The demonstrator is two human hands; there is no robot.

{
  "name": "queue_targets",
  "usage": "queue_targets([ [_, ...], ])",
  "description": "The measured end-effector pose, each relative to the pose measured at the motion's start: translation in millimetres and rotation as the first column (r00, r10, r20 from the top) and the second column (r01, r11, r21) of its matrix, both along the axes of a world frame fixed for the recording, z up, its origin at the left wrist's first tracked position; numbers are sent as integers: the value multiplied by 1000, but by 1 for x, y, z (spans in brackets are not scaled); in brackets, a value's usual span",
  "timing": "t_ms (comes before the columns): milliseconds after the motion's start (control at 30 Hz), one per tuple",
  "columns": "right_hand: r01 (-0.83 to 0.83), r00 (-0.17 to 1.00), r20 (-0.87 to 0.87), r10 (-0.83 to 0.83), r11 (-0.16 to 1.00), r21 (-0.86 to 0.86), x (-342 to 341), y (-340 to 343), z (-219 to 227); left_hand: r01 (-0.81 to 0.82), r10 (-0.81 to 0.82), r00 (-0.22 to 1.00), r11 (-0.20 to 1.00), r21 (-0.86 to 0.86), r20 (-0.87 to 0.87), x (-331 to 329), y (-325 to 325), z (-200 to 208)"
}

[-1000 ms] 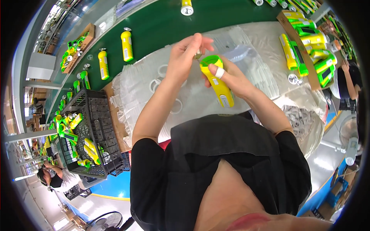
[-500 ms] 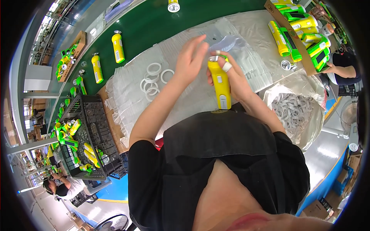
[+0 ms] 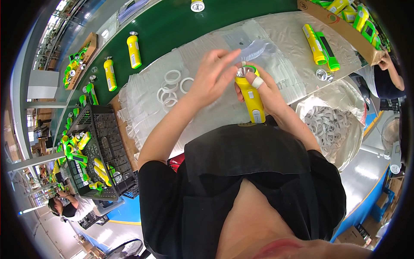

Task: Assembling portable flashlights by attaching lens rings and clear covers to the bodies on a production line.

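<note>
A yellow flashlight (image 3: 250, 97) stands nearly upright close to my chest, its silver reflector facing up and a green edge beside it. My right hand (image 3: 268, 88) wraps around its upper part, with white tape on the thumb and another finger. Just left of the reflector, my left hand (image 3: 212, 77) is raised with fingers stretched and nothing in them. Beyond both hands lies a row of clear plastic lenses (image 3: 255, 50). Several loose white rings (image 3: 173, 77) rest on the plastic-covered table to the left.
Two flashlights (image 3: 313, 44) lie at right, beside loose reflectors (image 3: 321, 74) and a bag of white rings (image 3: 328, 129). A person's hand (image 3: 385, 60) touches a cardboard box (image 3: 340, 32) of flashlights. More flashlights stand on the green belt (image 3: 168, 30). A black crate (image 3: 113, 142) is at left.
The flashlight has tilted, so its reflector now faces up into view. My left hand has shifted slightly down, fingers leaning toward the reflector. At right, the box and the other person's hand have moved.
</note>
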State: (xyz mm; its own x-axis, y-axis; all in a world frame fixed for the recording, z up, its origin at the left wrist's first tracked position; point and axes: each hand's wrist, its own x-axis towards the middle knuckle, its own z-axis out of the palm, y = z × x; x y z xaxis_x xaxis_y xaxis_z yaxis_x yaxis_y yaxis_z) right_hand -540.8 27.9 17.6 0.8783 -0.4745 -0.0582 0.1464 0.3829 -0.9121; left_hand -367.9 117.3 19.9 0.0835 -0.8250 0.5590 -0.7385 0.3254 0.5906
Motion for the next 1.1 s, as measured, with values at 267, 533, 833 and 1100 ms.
queue_targets([
  [267, -205, 979, -15, 204, 975, -87, 17, 14, 4, 60, -59, 998, 995, -74, 9, -7, 32, -5],
  [533, -190, 977, 90, 192, 981, -30, 43, 21, -7, -64, 42, 993, 975, -213, -106, -4, 29, -12],
  [833, -99, 960, 226, 167, 954, -284, 89, -9, -10, -354, 174, 838, 895, 271, 518, 63, 76, -1],
  [1100, -98, 953, 248, 172, 953, -285, 98, -5, -19, -144, 127, 904, 990, -10, -409, 59, 63, 15],
])
